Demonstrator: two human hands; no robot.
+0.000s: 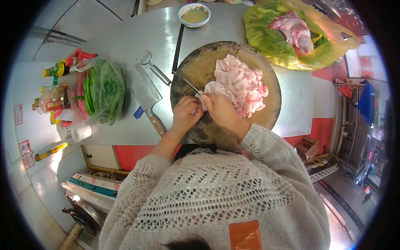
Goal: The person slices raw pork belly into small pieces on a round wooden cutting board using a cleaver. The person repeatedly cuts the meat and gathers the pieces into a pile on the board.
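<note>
A round wooden chopping block (268,81) lies on the metal table before me, with a heap of sliced pale pink meat (239,84) on it. My right hand (222,109) is closed around the handle end of a knife (187,82), whose thin blade points up and left over the block. My left hand (187,114) is at the block's left side, its fingers curled on a small pale piece of meat (202,101) that touches the knife. Most of that piece is hidden by my fingers.
Left of the block lie a cleaver (147,90), a peeler (159,74) and a bag of green peppers (106,90), with bottles (56,98) beyond. A black rod (178,48) lies below a bowl of liquid (194,17). At the upper right, raw meat (295,31) rests on a yellow-green bag (259,37).
</note>
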